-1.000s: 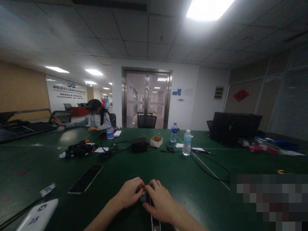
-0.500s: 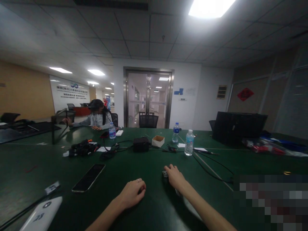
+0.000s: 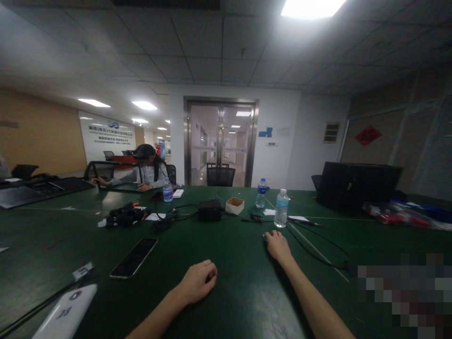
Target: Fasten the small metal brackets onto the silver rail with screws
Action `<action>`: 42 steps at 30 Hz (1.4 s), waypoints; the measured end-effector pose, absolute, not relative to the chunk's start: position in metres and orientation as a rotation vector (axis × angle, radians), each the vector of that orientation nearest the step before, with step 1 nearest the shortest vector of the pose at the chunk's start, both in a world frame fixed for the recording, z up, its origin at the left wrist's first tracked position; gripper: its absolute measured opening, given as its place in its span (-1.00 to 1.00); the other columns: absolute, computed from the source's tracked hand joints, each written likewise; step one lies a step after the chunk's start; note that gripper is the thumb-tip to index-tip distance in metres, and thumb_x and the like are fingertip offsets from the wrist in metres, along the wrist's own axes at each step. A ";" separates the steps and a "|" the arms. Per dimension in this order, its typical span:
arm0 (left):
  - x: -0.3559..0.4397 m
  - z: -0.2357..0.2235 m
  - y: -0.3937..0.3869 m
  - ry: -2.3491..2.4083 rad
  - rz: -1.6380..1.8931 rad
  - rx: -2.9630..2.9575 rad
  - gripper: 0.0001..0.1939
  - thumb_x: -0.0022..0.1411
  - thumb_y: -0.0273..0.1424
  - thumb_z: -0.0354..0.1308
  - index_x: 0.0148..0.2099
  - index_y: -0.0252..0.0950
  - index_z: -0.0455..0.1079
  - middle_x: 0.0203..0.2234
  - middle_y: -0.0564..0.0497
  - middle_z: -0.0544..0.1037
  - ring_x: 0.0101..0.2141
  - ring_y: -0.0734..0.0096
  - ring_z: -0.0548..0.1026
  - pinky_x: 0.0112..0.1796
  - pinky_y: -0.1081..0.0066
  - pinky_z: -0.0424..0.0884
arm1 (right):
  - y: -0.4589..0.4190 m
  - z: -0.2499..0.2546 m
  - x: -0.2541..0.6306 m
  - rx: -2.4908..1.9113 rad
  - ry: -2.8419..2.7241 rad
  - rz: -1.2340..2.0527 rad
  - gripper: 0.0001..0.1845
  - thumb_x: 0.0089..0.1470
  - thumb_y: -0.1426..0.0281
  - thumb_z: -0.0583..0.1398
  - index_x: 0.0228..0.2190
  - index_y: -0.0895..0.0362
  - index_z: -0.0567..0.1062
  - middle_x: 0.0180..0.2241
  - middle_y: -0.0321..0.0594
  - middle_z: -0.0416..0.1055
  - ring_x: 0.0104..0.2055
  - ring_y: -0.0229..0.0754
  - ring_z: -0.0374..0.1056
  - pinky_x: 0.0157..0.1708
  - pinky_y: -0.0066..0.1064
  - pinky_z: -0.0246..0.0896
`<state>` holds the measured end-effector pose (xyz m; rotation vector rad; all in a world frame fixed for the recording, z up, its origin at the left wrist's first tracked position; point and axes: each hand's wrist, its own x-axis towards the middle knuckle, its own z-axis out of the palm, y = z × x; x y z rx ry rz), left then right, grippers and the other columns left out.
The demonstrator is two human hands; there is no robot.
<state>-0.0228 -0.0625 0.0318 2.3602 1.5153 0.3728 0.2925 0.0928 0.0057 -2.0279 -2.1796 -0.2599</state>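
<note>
Apparently at placement, my half-curled right hand [image 3: 278, 245] covers a small grey object [image 3: 264, 237], grip unclear; releasing requires uncurling; my half-open left hand [image 3: 198, 282] looks empty.

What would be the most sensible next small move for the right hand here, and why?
Probably lift the right hand gently back off the small object under its fingers, rather than reach farther: the nearer water bottle stands upright just beyond the fingers and might be knocked. The object is mostly hidden, so whether it is gripped is unclear.
</note>
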 end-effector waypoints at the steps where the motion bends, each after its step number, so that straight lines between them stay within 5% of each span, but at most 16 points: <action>1: -0.022 0.033 -0.063 1.523 0.363 2.369 -0.87 0.32 -0.41 0.01 -0.15 -0.25 0.37 -0.22 0.01 0.44 -0.25 0.39 0.41 -0.26 0.45 0.32 | 0.093 0.003 0.293 -2.037 -2.160 -0.272 -0.52 0.16 0.61 -0.03 0.06 0.09 0.37 0.04 0.06 0.25 0.12 0.06 0.12 -0.05 -0.22 0.08; 22: -0.021 0.035 -0.065 1.525 0.356 2.334 -0.87 0.32 -0.41 0.03 -0.13 -0.26 0.38 -0.20 0.01 0.43 -0.23 0.36 0.42 -0.25 0.43 0.33 | 0.121 -0.005 0.307 -2.119 -2.130 -0.281 -0.54 0.24 0.54 -0.08 0.07 0.07 0.39 0.07 0.13 0.22 0.08 0.19 0.16 -0.16 -0.20 0.13; 29: -0.021 0.038 -0.066 1.520 0.345 2.338 -0.86 0.33 -0.40 0.02 -0.13 -0.26 0.38 -0.19 0.01 0.44 -0.23 0.37 0.42 -0.26 0.44 0.34 | 0.121 -0.007 0.306 -2.141 -2.099 -0.302 -0.47 0.24 0.57 -0.13 0.19 0.13 0.23 0.09 0.13 0.21 0.10 0.14 0.15 -0.09 -0.19 0.12; 36: -0.021 0.035 -0.064 1.528 0.349 2.382 -0.86 0.32 -0.41 0.01 -0.14 -0.26 0.38 -0.22 0.01 0.44 -0.25 0.37 0.42 -0.27 0.45 0.34 | 0.126 -0.008 0.306 -2.181 -2.077 -0.276 -0.52 0.24 0.54 -0.08 0.12 0.06 0.34 0.10 0.08 0.20 0.11 0.12 0.14 -0.06 -0.17 0.12; 42: -0.020 0.037 -0.065 1.520 0.368 2.382 -0.87 0.31 -0.42 0.02 -0.15 -0.25 0.38 -0.23 0.02 0.44 -0.25 0.38 0.42 -0.27 0.45 0.33 | 0.126 -0.009 0.307 -2.172 -2.060 -0.298 -0.46 0.23 0.57 -0.10 0.21 0.12 0.20 0.10 0.13 0.20 0.09 0.12 0.17 -0.07 -0.18 0.12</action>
